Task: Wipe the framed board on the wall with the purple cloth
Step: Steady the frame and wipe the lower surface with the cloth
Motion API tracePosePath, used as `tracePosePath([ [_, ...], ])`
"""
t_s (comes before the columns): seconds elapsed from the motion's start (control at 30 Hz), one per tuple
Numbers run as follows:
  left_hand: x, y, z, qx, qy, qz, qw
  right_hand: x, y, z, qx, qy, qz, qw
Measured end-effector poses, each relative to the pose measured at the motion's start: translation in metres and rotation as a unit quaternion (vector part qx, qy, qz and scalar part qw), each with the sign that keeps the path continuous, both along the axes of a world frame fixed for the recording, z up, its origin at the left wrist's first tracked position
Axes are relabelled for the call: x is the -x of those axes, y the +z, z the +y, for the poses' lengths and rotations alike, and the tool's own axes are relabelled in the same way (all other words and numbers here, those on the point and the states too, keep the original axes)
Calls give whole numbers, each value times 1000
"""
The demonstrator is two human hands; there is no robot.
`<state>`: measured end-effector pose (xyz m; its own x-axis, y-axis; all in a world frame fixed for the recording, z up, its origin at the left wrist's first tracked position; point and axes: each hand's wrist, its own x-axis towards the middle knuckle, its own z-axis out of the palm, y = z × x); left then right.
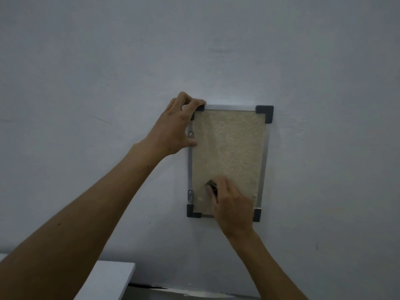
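Framed board (229,156) mounted on pale wall (108,72), long side vertical. Beige textured panel inside thin silver frame; dark plastic caps on all 4 corners. 2 small metal brackets with screws on left frame rail, 1 upper (191,135), 1 lower (190,194).

Left hand (173,128) at board's top-left corner. Fingers (198,105) curled over the top edge at the corner cap, thumb lying along left rail and touching the panel just below the upper bracket. Corner gripped between fingers and thumb.

Right hand (231,204) on lower part of panel, near bottom edge, between bottom-left and bottom-right caps. Fingers bent and closed around a small dark wad (211,185), pressed against the panel; only a sliver visible past the fingertips. Colour reads dark grey in dim light, purple not confirmable; presumed cloth. Right hand blurred slightly.

Forearms bare, both extended upward toward wall.

Bottom-left of view: corner of a white table (112,278), standing against wall base. Dark gap line (149,286) along wall base to the table's right.
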<state>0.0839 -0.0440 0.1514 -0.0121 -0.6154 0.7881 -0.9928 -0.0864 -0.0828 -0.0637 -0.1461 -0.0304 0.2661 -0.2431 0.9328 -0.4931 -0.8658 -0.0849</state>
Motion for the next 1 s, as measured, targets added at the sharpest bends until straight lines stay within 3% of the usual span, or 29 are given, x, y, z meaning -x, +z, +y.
tracePosePath([
  [0.1,1,0,0,5,3,-4,1000,2,-2,0,-40,-23,-68,997],
  [0.27,0,1,0,1,1,-6,1000,-1,-9,2,35,24,76,996],
  [0.4,-1,1,0,4,-2,-6,1000,3,1,-7,11,27,-6,1000],
  [0.57,-3,1,0,2,-4,-9,1000,0,-3,-8,89,63,135,985],
  [0.73,-6,1,1,6,-15,-10,1000,-7,19,-7,17,40,-13,999],
  [0.9,-10,0,2,9,-23,-17,1000,-12,3,1,53,64,117,990],
  [1.0,-11,0,2,10,-22,-15,1000,-12,21,-2,10,60,36,998],
])
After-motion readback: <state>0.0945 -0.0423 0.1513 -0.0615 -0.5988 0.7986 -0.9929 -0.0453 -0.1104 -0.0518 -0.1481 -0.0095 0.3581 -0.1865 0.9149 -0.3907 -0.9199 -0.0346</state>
